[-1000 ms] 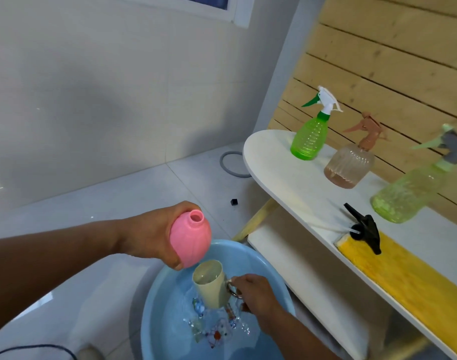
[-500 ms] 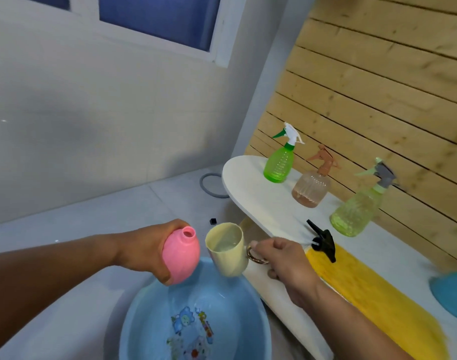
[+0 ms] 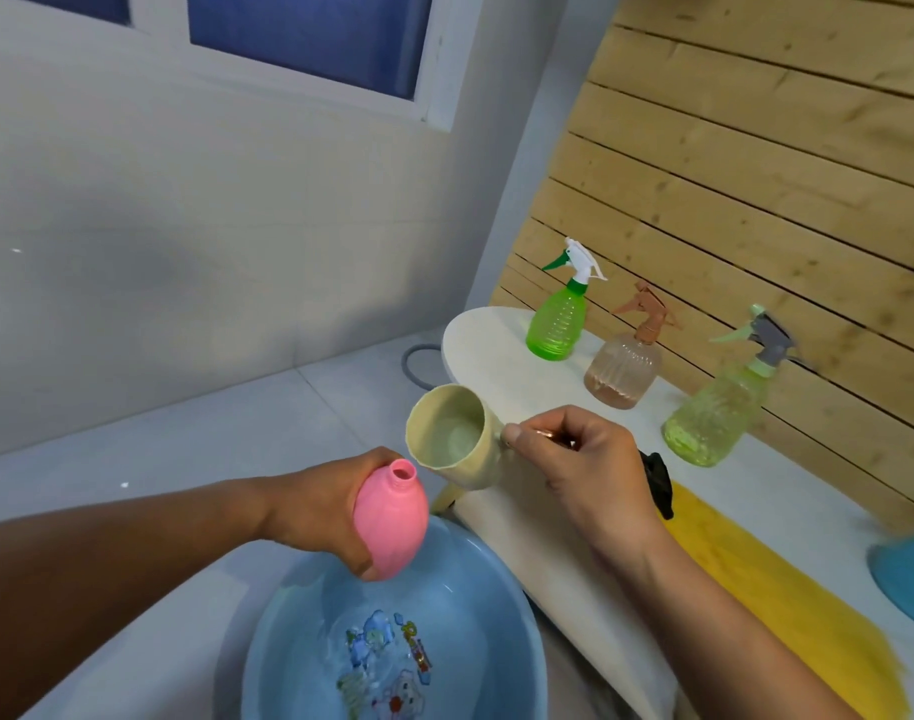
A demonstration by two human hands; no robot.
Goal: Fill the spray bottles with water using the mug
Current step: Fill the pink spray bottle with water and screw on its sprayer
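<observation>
**Mug tipped toward an open pink bottle above a basin of water**

A blue basin [image 3: 299, 641] holding water, with cartoon pictures on its bottom, is seen from above on a pale tiled floor. Over the far rim of the basin, a pink spray bottle [image 3: 391, 522] with its spray head removed is gripped around the body by the left hand [image 3: 320, 506]; its open neck is angled up and to the right. Just beyond the basin's far right rim, a cream mug [image 3: 452, 433] is held by its handle in the right hand [image 3: 585, 459], fingers curled round it. The mug is tilted with its mouth turned toward the bottle, its lower lip just beside the bottle's neck; water can be seen inside it.

Right of the basin, a white shelf [image 3: 486, 340] runs along a wooden slatted wall. On it three capped bottles are lined up: a green spray bottle [image 3: 556, 324], a brown spray bottle [image 3: 624, 368] and a yellow-green spray bottle [image 3: 714, 413]. A black spray head [image 3: 658, 483] lies on the shelf, partly hidden behind the right hand, beside a yellow cloth [image 3: 787, 605].
</observation>
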